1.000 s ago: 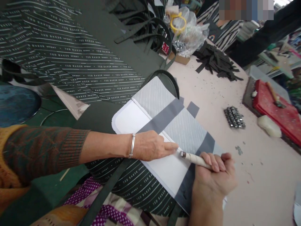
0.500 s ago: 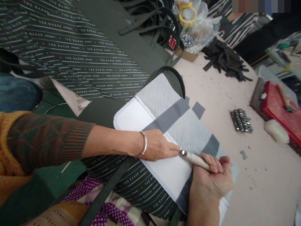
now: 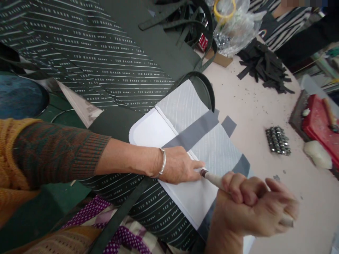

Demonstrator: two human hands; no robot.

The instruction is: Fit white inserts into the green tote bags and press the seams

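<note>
My left hand [image 3: 178, 165], with a silver bangle at its wrist, lies on the white lining of a bag panel [image 3: 148, 127]. Its fingers stretch along the seam, the index fingertip beside the dark end of a slim white-handled tool [image 3: 213, 179]. What lies under those fingers is hidden. My right hand [image 3: 254, 201] is wrapped around the tool's shaft; the pale far end sticks out past the palm. Which kind of tool it is, I cannot tell. Grey straps [image 3: 194, 130] cross the panel's pale printed side. Dark fabric with white lettering [image 3: 156, 208] lies under the panel, over my lap.
More dark lettered fabric [image 3: 106, 60] spreads at the upper left. A pile of black strips [image 3: 265, 67], a block of shiny metal pieces [image 3: 278, 141], a whitish lump [image 3: 317, 154] and a red slab [image 3: 320, 121] lie on the table. A person's striped sleeve [image 3: 288, 28] shows behind.
My right hand has moved right and turned, tilting the tool so its far end shows. My left hand stays nearly in place on the panel. The camera view has shifted slightly.
</note>
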